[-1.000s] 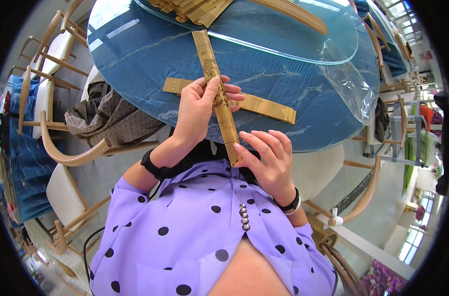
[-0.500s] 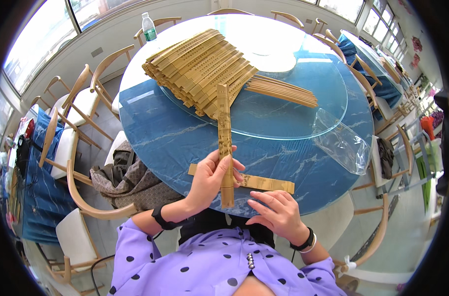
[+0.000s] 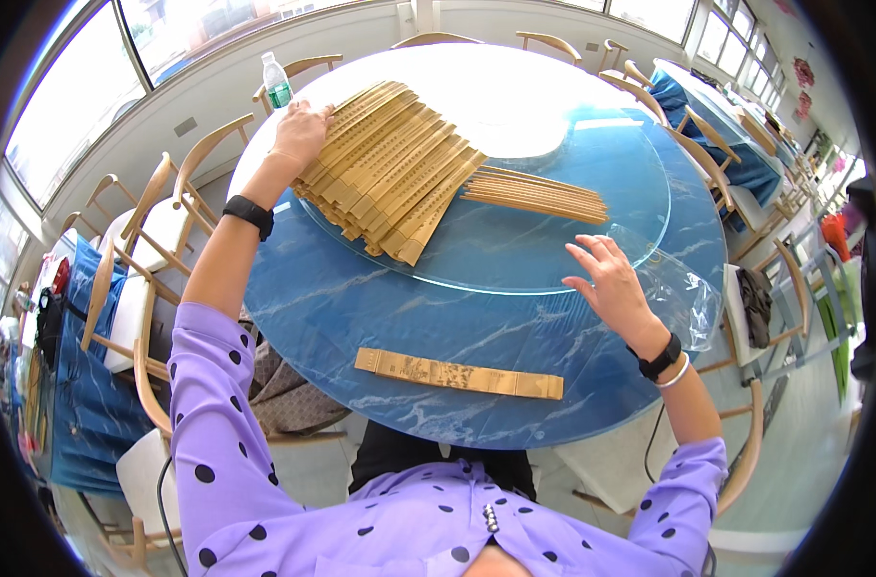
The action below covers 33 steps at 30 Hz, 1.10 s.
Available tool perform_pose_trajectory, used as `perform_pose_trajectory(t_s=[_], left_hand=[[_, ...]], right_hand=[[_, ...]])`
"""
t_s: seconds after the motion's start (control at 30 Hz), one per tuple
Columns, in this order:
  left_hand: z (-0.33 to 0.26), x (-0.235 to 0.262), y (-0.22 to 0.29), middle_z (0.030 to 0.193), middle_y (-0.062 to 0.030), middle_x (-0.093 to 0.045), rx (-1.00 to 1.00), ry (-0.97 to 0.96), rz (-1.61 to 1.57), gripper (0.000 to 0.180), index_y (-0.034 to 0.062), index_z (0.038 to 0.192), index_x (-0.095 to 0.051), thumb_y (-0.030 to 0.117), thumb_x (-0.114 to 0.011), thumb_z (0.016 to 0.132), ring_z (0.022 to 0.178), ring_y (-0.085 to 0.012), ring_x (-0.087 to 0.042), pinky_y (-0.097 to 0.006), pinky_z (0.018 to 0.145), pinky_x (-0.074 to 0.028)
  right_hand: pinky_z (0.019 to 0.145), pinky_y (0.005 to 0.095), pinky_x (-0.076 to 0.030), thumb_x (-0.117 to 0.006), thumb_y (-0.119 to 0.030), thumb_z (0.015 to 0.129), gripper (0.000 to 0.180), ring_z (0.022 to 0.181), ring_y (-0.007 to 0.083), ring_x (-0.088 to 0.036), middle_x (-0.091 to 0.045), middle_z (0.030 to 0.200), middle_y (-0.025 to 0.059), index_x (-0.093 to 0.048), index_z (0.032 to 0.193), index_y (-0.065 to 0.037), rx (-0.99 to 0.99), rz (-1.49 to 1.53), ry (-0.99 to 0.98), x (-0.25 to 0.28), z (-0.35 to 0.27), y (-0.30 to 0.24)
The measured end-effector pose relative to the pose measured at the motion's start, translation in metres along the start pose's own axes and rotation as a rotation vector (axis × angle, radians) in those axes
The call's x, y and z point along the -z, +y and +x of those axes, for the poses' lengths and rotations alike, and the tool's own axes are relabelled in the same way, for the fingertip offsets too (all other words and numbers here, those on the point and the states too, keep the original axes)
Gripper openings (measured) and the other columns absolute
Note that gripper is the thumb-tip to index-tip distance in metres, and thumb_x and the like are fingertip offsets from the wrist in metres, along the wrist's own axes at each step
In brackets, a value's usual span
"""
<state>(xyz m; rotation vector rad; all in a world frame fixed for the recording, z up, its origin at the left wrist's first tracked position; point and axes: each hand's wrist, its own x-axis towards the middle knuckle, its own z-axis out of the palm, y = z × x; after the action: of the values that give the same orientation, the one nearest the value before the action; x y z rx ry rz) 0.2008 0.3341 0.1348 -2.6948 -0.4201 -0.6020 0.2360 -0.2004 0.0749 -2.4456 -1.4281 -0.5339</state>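
Observation:
My left hand (image 3: 305,133) is stretched to the far left edge of a fanned pile of long tan printed strips (image 3: 385,163), which look like paper chopstick sleeves. Its fingers are curled against that edge; their tips are hidden, so what they grip does not show. Over the table's right part hovers my right hand (image 3: 611,284), open, fingers apart, with nothing in it. A single tan printed strip (image 3: 457,373) lies flat near the front edge. Right of the pile lies a row of thin wooden chopsticks (image 3: 539,194).
The pile and chopsticks rest on a round glass turntable (image 3: 515,286) over a blue marbled tabletop (image 3: 313,288). A clear plastic bag (image 3: 683,293) lies beside my right hand. A plastic bottle (image 3: 276,82) stands at the back left. Wooden chairs (image 3: 212,144) surround the table.
My left hand has moved from the front, where it held an upright strip, to the pile's far left. My right hand has moved up and right. The strip near the front is now fully uncovered.

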Motion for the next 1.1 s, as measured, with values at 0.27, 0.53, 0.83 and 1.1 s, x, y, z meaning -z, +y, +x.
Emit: perform_pose_trajectory(t_s=[0.27,0.53,0.83,1.1], left_hand=[[-0.001,-0.010,0.014,0.145,-0.0222,-0.050,0.016,-0.061,-0.115,0.055,0.0157,0.152,-0.047,0.046,-0.039,0.108,0.138,-0.0389,-0.040,-0.051,0.115,-0.032],[-0.056,0.042,0.064,0.146,-0.0214,-0.050,-0.183,0.239,-0.259,0.057,0.0029,0.148,-0.049,0.040,-0.051,0.105,0.139,-0.0369,-0.040,-0.049,0.116,-0.032],[-0.263,0.124,0.168,0.151,-0.0143,-0.045,-0.499,-0.131,-0.661,0.060,0.0063,0.143,-0.054,0.029,-0.071,0.090,0.138,-0.0362,-0.041,-0.049,0.115,-0.032],[-0.328,0.114,0.193,0.141,-0.0129,-0.055,-0.223,-0.013,-1.027,0.050,0.0016,0.137,-0.056,0.012,-0.071,0.091,0.127,-0.0355,-0.052,-0.047,0.107,-0.042]], right_hand=[[0.111,0.0456,-0.042,-0.066,-0.027,0.096,0.047,0.136,0.0345,-0.049,-0.056,0.143,0.0170,-0.060,0.135,0.000,-0.008,-0.201,-0.020,-0.062,0.045,0.085],[0.100,0.0412,-0.049,-0.075,-0.009,0.081,0.012,0.109,0.0296,-0.062,-0.068,0.106,0.0095,-0.072,0.092,-0.004,0.030,-0.127,0.068,-0.066,0.055,0.080],[0.090,0.0412,-0.051,-0.067,-0.015,0.092,0.012,0.100,0.0291,-0.062,-0.064,0.096,0.0107,-0.062,0.094,-0.005,-0.003,-0.101,-0.105,-0.064,0.053,0.077],[0.081,0.0398,-0.053,-0.064,-0.015,0.095,0.019,0.090,0.0295,-0.063,-0.059,0.096,0.0105,-0.052,0.106,-0.005,-0.011,-0.216,0.022,-0.065,0.013,0.054]])
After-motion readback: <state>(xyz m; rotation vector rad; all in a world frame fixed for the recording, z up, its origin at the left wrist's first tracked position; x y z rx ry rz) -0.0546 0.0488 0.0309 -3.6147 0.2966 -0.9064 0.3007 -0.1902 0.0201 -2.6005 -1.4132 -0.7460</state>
